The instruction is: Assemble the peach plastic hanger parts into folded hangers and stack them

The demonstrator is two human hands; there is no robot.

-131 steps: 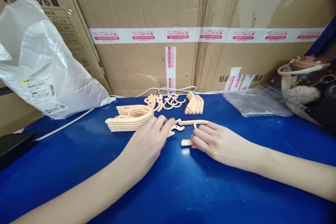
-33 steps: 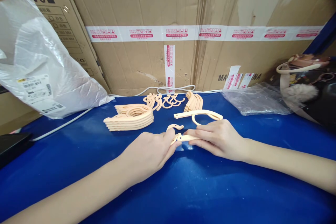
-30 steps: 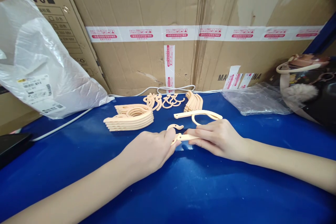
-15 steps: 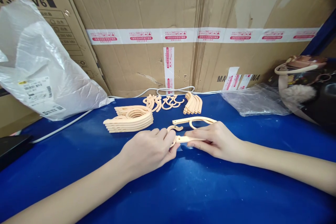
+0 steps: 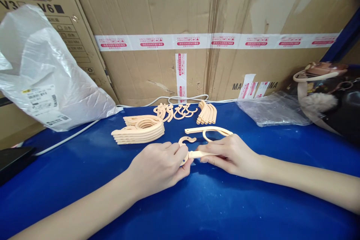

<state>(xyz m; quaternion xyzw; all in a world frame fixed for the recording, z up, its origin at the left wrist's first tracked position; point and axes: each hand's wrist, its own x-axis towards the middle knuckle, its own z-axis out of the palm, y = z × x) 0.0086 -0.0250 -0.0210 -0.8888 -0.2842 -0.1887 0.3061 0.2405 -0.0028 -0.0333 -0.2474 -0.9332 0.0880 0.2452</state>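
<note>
My left hand (image 5: pixel 160 165) is closed on a cream plastic hanger hook (image 5: pixel 188 139), its curved top sticking up past the fingers. A cream hanger arm (image 5: pixel 199 154) is pinched in my right hand (image 5: pixel 234 156); its narrow end meets the base of the hook at my left fingertips. Whether the two are joined is hidden by the fingers. Just behind my right hand lies a second hanger arm piece (image 5: pixel 209 130) with a curved inner strip. Farther left sits a neat stack of cream hanger parts (image 5: pixel 139 135).
Loose hooks (image 5: pixel 184 111), small curved pieces (image 5: pixel 164 111) and a bundle of short arms (image 5: pixel 207 112) lie at the back of the blue table (image 5: pixel 197 210). Behind are a cardboard box (image 5: pixel 152 71), white cable (image 5: pixel 149 102), white bag (image 5: pixel 53 78), clear plastic (image 5: pixel 275 110) and dark bag (image 5: pixel 343 101).
The hook in my left hand has turned so that its curve stands higher. The hanger arm's end has rotated slightly against it. Both hands keep their hold; the view has shifted slightly.
</note>
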